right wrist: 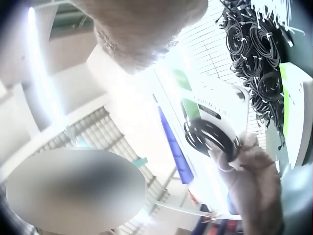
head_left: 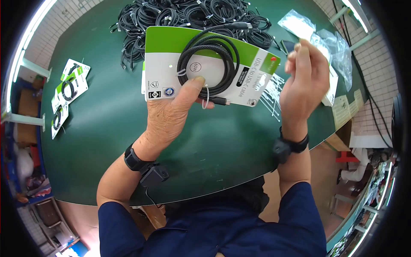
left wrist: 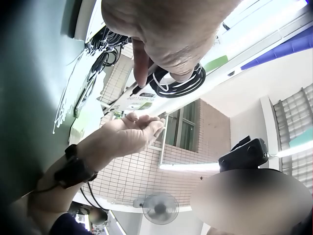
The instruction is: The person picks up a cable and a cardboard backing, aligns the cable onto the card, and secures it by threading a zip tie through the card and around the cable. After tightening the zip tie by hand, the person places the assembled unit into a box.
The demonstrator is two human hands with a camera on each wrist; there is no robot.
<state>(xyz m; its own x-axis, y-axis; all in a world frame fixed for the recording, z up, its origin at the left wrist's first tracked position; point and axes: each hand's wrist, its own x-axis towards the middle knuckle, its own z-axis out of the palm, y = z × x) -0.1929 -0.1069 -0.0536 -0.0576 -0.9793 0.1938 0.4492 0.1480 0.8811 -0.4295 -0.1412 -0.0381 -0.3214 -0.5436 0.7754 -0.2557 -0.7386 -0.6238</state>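
My left hand (head_left: 171, 107) grips a green-and-white card (head_left: 162, 60) by its lower edge, thumb over the front. A coiled black braided USB-C cable (head_left: 233, 68) lies against the card, and its printing faces up. One white cable tie (head_left: 182, 73) wraps the coil's left side; another tie (head_left: 205, 102) makes a loose loop near the thumb. My right hand (head_left: 305, 81) is raised to the right of the card, apart from it, with fingers loosely bent and nothing visible in them. The left wrist view shows the cable coil (left wrist: 183, 88) beneath the left hand.
A large heap of coiled black cables (head_left: 192, 15) covers the table's far side. White cable ties (head_left: 269, 98) lie scattered at the right, near clear plastic bags (head_left: 338, 51). Several carded cables (head_left: 70, 92) lie at the left. A stack of cards (right wrist: 297, 112) shows in the right wrist view.
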